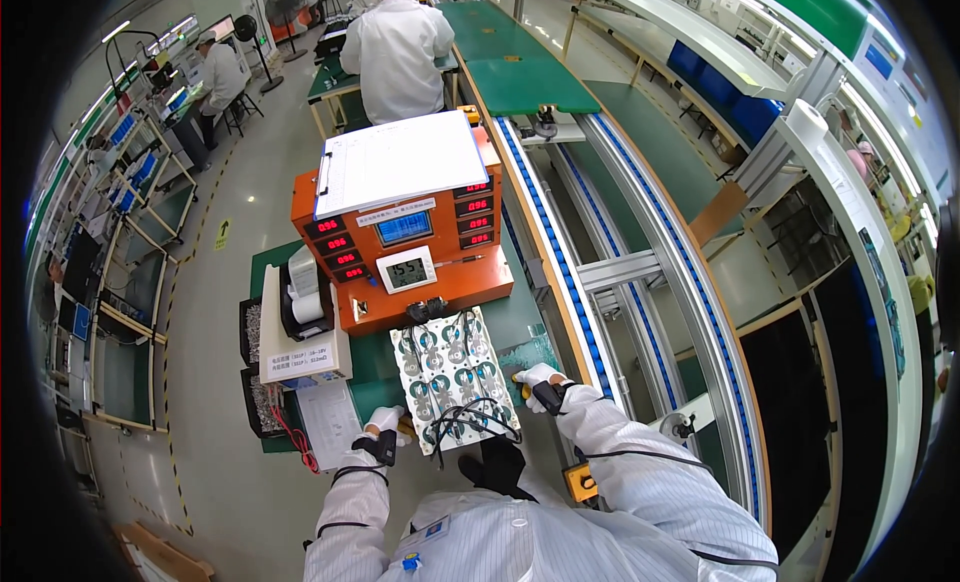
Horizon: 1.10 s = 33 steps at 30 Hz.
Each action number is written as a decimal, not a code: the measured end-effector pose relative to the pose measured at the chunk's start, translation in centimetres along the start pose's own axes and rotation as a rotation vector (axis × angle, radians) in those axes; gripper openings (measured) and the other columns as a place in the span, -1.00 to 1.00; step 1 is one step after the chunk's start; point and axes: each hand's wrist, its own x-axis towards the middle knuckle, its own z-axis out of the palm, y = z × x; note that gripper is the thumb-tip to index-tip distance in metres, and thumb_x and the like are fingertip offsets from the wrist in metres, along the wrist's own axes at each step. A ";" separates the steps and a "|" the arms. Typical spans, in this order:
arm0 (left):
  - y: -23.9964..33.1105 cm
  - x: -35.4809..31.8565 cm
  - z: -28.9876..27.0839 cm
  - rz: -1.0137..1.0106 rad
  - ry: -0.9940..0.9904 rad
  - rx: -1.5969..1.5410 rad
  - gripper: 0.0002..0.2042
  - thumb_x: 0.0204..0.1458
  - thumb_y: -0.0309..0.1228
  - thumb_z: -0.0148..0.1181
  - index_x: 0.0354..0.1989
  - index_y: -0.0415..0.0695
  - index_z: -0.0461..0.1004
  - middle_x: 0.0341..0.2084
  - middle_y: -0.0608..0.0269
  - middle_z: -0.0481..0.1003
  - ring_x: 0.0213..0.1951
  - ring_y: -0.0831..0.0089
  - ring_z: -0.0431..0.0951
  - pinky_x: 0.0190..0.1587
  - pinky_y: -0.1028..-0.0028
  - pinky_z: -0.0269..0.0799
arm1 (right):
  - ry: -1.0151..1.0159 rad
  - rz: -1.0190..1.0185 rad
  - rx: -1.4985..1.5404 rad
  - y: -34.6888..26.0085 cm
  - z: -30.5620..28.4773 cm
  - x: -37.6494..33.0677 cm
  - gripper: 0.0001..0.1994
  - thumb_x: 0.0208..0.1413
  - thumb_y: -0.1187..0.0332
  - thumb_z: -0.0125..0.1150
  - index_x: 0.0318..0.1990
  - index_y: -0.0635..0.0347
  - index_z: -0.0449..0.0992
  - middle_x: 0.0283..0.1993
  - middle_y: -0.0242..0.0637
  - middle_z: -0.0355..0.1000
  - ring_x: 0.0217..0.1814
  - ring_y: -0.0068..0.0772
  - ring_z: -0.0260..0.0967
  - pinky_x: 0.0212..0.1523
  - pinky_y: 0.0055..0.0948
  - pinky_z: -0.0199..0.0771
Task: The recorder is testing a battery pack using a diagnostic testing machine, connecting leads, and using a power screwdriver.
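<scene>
A flat rectangular panel (455,375), pale and studded with rows of round teal-ringed parts, lies on the green mat of the worktop (372,367) near its front edge, with a bundle of thin black cables (462,419) looping over its near end. The left hand (385,421), in a white fabric glove with a black strap at the wrist, rests at the panel's front left corner, fingers curled on a small yellow piece; how tight the grip is cannot be told. The right hand (538,380), gloved alike, sits at the panel's right edge, its grip closed around a small yellow-handled tool. Both sleeves are white with fine stripes. Behind the panel, toward the worktop's back edge, stands a boxy orange tester (405,247) with red number displays, a small blue screen and a white meter, and a clipboard (398,162) of white paper lies on top. At the left edge sit a white box (300,350) and a black tray (250,330). A long conveyor (570,262) with blue rails runs along the right.
</scene>
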 end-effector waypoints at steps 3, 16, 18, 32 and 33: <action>0.7 -0.5 -0.5 0.013 -0.022 -0.088 -0.46 -0.23 -0.60 0.43 0.01 -0.32 0.37 -0.25 0.06 0.61 -0.31 0.25 0.65 -0.37 0.32 0.58 | -0.006 0.013 -0.004 -0.2 0.0 -0.2 -0.49 0.19 -0.03 0.10 -0.38 0.38 0.49 -0.55 0.05 0.47 -0.60 -0.04 0.45 -0.61 -0.23 0.39; 1.9 -0.5 -0.3 -0.345 0.002 -0.673 -0.71 0.08 -0.51 0.11 -0.02 -0.30 0.44 -0.26 0.00 0.60 -0.35 0.13 0.65 -0.39 0.27 0.61 | -0.044 0.016 -0.042 -0.1 -0.3 0.4 -0.48 0.19 -0.04 0.09 -0.33 0.40 0.48 -0.52 0.06 0.50 -0.56 -0.04 0.49 -0.56 -0.23 0.46; 2.1 -0.7 -0.5 -0.484 0.010 -0.789 -0.70 0.05 -0.52 0.15 -0.01 -0.30 0.44 -0.26 -0.01 0.60 -0.35 0.14 0.65 -0.38 0.28 0.62 | -0.045 0.047 -0.052 -0.1 -0.2 0.5 -0.49 0.19 -0.04 0.08 -0.34 0.39 0.48 -0.53 0.05 0.49 -0.57 -0.04 0.48 -0.59 -0.24 0.45; -0.1 -0.4 -0.2 0.025 -0.009 -0.214 -0.49 -0.19 -0.40 0.45 -0.02 -0.27 0.44 -0.29 -0.01 0.60 -0.29 0.06 0.64 -0.34 0.25 0.60 | -0.042 0.077 -0.054 0.0 -0.1 0.8 -0.50 0.21 -0.03 0.05 -0.38 0.36 0.48 -0.58 0.02 0.46 -0.63 -0.07 0.45 -0.63 -0.25 0.40; -0.1 -0.4 -0.1 0.022 -0.002 -0.233 -0.50 -0.18 -0.40 0.45 -0.02 -0.27 0.44 -0.29 0.00 0.60 -0.29 0.05 0.64 -0.34 0.25 0.59 | -0.040 0.071 -0.052 0.0 -0.1 0.8 -0.51 0.22 -0.03 0.05 -0.38 0.36 0.47 -0.58 0.03 0.46 -0.63 -0.07 0.45 -0.63 -0.26 0.40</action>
